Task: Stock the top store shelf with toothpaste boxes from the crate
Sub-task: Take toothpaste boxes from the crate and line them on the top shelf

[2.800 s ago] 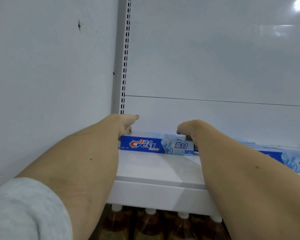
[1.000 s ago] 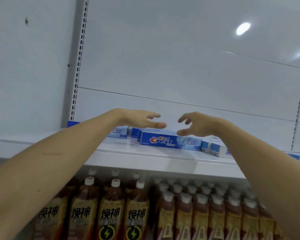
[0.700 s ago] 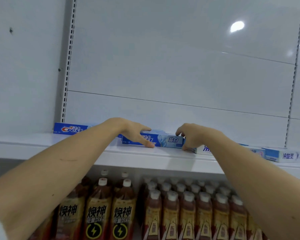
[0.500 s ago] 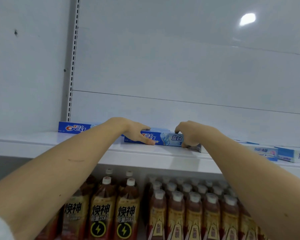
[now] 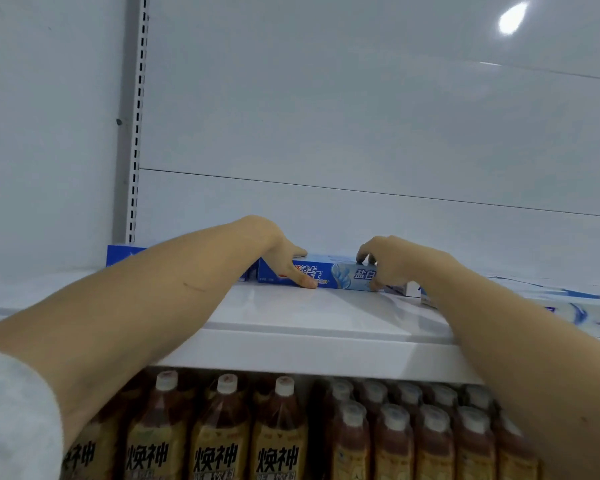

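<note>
We held the toothpaste box (image 5: 340,276) on the top shelf (image 5: 326,317), its long axis running straight across between our hands. The left hand (image 5: 284,259) pinched the left end and the right hand (image 5: 390,265) curled round the right, both equally near. Half a second earlier the box sat the same, only farther from us.

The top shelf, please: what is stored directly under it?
Under the top shelf stand rows of capped drink bottles. Both forearms cover the rows' ends, so their extent is hidden.
</note>
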